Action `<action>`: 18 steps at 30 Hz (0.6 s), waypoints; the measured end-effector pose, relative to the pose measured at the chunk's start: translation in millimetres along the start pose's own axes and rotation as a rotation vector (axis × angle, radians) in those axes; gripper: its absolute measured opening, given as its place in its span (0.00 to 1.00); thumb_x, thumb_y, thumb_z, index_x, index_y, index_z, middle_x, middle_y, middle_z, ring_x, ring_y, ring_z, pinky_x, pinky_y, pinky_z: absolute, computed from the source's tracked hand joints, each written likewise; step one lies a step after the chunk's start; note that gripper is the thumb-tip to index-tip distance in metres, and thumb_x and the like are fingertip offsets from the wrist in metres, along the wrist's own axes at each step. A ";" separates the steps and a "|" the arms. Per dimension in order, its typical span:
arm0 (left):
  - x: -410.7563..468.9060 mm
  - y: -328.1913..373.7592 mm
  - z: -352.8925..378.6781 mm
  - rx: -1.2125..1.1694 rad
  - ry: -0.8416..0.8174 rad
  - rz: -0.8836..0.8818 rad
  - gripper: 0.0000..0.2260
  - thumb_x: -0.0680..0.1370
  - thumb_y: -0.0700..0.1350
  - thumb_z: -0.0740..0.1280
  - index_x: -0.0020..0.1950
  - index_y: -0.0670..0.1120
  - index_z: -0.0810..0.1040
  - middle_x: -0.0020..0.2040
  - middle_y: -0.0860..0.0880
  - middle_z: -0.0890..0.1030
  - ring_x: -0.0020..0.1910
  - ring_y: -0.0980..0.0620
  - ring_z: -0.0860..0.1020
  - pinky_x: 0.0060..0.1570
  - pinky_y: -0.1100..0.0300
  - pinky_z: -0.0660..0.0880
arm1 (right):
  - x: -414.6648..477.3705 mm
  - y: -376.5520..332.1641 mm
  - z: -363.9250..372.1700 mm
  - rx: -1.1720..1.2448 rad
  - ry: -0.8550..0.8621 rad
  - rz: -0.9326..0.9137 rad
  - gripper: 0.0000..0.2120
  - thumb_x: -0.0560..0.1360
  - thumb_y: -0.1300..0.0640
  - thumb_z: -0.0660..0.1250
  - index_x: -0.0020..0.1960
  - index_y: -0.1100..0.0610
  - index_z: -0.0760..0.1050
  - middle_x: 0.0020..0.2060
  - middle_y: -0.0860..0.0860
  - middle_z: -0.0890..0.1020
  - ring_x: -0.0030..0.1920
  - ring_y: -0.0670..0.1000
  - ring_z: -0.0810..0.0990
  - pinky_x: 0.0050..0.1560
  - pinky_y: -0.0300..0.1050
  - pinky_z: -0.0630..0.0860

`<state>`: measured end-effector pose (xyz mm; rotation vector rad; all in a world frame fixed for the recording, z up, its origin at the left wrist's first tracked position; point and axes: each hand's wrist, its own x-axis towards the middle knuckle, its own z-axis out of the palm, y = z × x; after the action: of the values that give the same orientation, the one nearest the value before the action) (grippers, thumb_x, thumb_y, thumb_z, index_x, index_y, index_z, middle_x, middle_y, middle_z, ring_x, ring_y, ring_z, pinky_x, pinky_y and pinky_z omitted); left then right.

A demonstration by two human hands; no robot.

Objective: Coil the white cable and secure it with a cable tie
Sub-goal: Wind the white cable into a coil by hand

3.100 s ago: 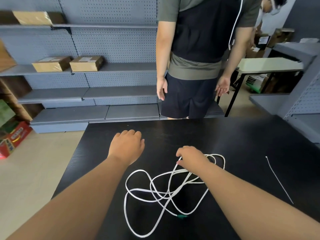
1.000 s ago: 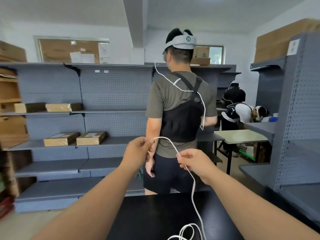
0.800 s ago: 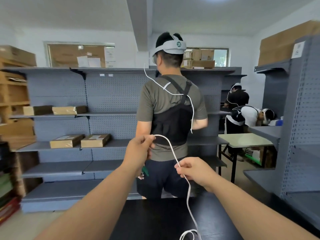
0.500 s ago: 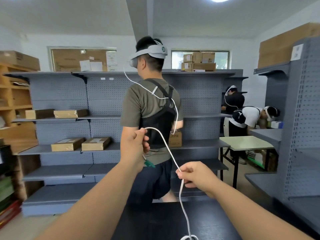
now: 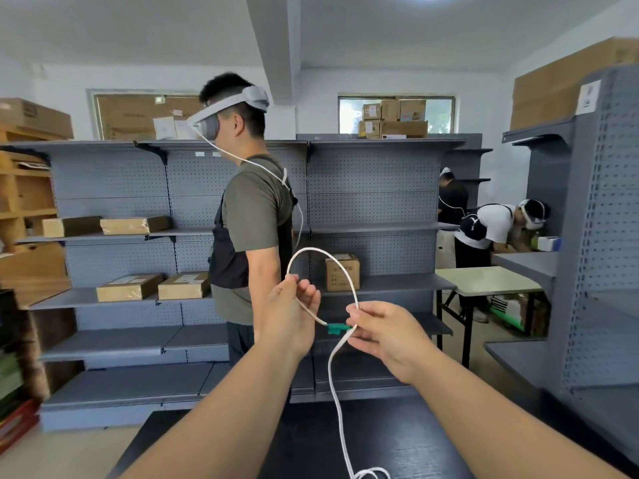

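Note:
The white cable point(image 5: 334, 375) is lifted off the black table point(image 5: 311, 440). My left hand point(image 5: 288, 314) pinches it near its green plug point(image 5: 336, 328), and the cable arches up in a loop between both hands. My right hand point(image 5: 383, 331) pinches the cable where it crosses the green plug. From there the cable hangs down to a small heap at the table's near edge. The cable tie is out of view.
A person point(image 5: 252, 216) with a headset stands just beyond the table, side-on, in front of grey shelves point(image 5: 373, 209) holding cardboard boxes. Two more people work at a light table point(image 5: 484, 280) at the right. Another grey shelf unit point(image 5: 594, 236) stands at the far right.
Since three seconds ago both hands lifted the cable from the table and the view tilted up. In the last half second my hands came closer together, forming a loop at the green plug.

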<state>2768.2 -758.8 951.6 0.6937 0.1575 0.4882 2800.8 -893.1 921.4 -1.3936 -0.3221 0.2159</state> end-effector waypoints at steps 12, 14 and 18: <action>6.1 -27.9 -24.7 0.720 -0.106 0.143 0.10 0.81 0.46 0.57 0.51 0.45 0.76 0.44 0.48 0.80 0.44 0.51 0.78 0.49 0.58 0.75 | 14.9 -1.6 7.1 0.233 0.044 -0.021 0.05 0.74 0.62 0.67 0.50 0.60 0.77 0.44 0.57 0.80 0.46 0.53 0.81 0.45 0.45 0.79; 9.3 -29.7 -30.6 0.776 -0.146 0.115 0.10 0.81 0.47 0.57 0.50 0.45 0.77 0.44 0.48 0.81 0.44 0.52 0.79 0.48 0.58 0.75 | 17.5 -1.7 7.6 0.239 0.051 -0.029 0.07 0.74 0.62 0.67 0.52 0.61 0.77 0.44 0.56 0.80 0.45 0.52 0.81 0.44 0.44 0.79; 16.7 -33.6 -40.8 0.915 -0.222 0.105 0.12 0.81 0.50 0.58 0.51 0.46 0.78 0.47 0.45 0.83 0.47 0.49 0.82 0.58 0.50 0.75 | 22.3 -0.5 10.6 0.239 0.048 -0.055 0.07 0.74 0.61 0.67 0.52 0.61 0.77 0.41 0.56 0.79 0.41 0.51 0.80 0.43 0.43 0.79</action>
<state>2783.3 -749.6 899.1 1.6512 0.1310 0.4238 2818.0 -875.9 925.6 -1.1511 -0.2848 0.1700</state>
